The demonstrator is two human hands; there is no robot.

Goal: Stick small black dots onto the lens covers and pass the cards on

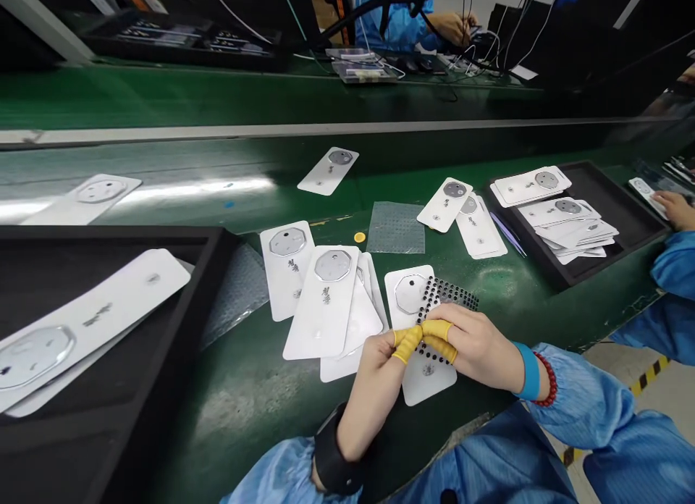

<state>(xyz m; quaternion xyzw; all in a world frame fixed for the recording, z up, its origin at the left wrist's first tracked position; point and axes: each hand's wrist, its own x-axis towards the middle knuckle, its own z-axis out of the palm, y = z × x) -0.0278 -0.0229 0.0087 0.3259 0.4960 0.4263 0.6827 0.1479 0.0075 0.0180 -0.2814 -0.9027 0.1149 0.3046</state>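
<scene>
My right hand, with yellow finger cots, grips a clear sheet of black adhesive dots, which is bent and hangs on both sides of the fingers. My left hand, also in yellow cots, is pinched against the right fingertips; what lies between its own fingers is hidden. Both hands are over a white phone back cover with a silver octagonal camera area, lying flat on the green bench. Left of it, several similar covers overlap in a loose pile.
A black tray with covers stands at left. Another black tray holds stacked covers at right, with purple tweezers beside it. A bubble-wrap piece and a yellow cot lie ahead. A co-worker's hand shows at far right.
</scene>
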